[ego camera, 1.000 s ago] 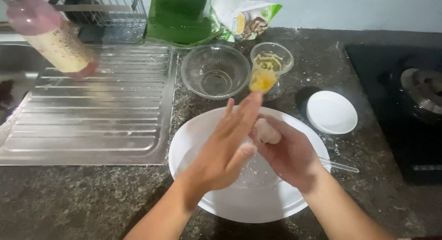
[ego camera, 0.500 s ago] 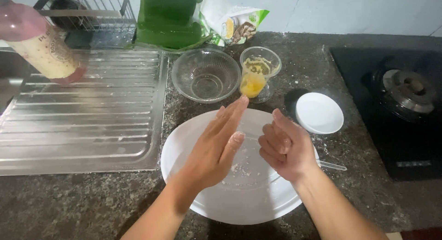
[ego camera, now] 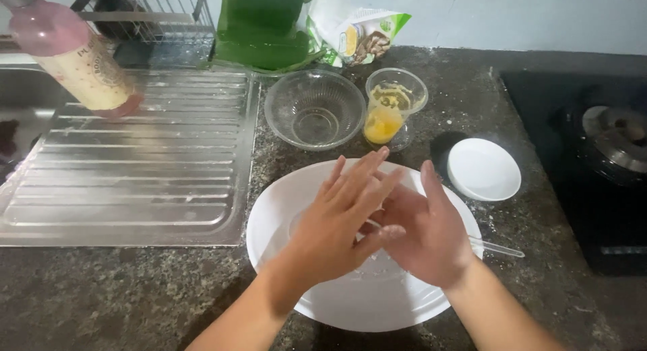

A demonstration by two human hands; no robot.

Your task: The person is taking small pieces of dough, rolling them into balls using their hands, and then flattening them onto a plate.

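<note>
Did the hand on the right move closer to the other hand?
Yes. Over the white plate, the right hand moved leftward and now touches the left hand.

1. Behind the large white plate (ego camera: 323, 304): glass bowl (ego camera: 315, 108) and plastic cup (ego camera: 395, 107) block passage.
2. Right: small white dish (ego camera: 484, 169) obstructs.
3. Left: ribbed drainboard (ego camera: 135, 169) lies open.
4. Near counter (ego camera: 121, 290) edge: unobstructed.

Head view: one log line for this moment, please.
left hand: pressed flat on right hand | both over white plate | yolk cup: behind
</note>
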